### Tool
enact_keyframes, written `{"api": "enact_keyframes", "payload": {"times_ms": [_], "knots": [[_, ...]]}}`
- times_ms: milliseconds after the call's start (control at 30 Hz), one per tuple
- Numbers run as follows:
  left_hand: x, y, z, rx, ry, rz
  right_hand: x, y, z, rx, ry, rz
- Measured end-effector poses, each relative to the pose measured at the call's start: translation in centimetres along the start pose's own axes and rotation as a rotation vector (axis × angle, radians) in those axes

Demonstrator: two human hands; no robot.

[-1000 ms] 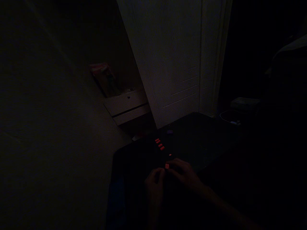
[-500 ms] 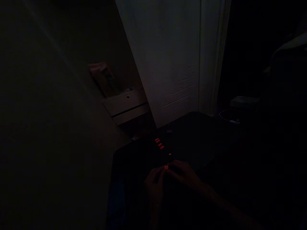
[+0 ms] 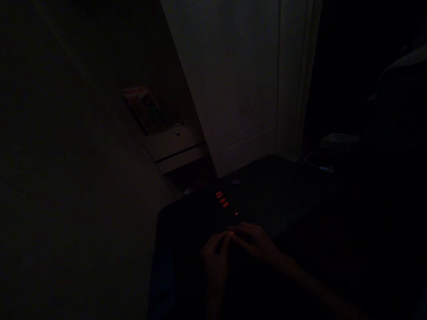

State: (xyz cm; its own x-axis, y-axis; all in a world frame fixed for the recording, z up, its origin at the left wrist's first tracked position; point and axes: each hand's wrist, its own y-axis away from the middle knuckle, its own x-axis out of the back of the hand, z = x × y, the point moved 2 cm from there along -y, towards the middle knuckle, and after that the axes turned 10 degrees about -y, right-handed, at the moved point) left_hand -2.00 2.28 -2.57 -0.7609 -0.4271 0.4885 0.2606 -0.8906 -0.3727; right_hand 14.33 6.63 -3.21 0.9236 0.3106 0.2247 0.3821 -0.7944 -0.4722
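Observation:
Both of my hands meet low in the dim view, fingertips close together around a small red-orange piece [image 3: 231,233] that glows or catches light. My left hand [image 3: 215,246] pinches it from the left. From the right, my right hand [image 3: 253,238] pinches it too, its fingers partly covering it. What kind of piece it is cannot be made out. Just beyond the fingertips lies a small orange piece [image 3: 236,214] on the dark tabletop [image 3: 267,191]. Farther back, several short red pieces [image 3: 223,201] lie in a row.
A small dark purplish object [image 3: 235,182] lies near the table's back edge. Behind the table stands a pale panel [image 3: 240,89]. Drawers [image 3: 180,144] and a reddish packet [image 3: 142,104] are at the back left. A white cable [image 3: 315,162] and a pale box [image 3: 340,141] are at right.
The fingers of my right hand have shifted slightly over the piece, so less of it shows. The picture is a little darker. The pieces on the table stay put.

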Motion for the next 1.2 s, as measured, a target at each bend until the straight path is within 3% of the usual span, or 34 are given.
{"api": "enact_keyframes", "payload": {"times_ms": [467,1000,1200], "knots": [[0.08,-0.11,-0.52,0.102,0.040,0.028,0.12,0.02,-0.27,-0.060,-0.013,0.049],[-0.05,-0.11,-0.13,0.076,0.007,-0.031,0.05,-0.11,0.27,-0.109,-0.053,0.053],[0.01,-0.07,0.20,0.067,-0.061,0.012,-0.10,-0.15,0.31,-0.121,-0.046,0.056]]}}
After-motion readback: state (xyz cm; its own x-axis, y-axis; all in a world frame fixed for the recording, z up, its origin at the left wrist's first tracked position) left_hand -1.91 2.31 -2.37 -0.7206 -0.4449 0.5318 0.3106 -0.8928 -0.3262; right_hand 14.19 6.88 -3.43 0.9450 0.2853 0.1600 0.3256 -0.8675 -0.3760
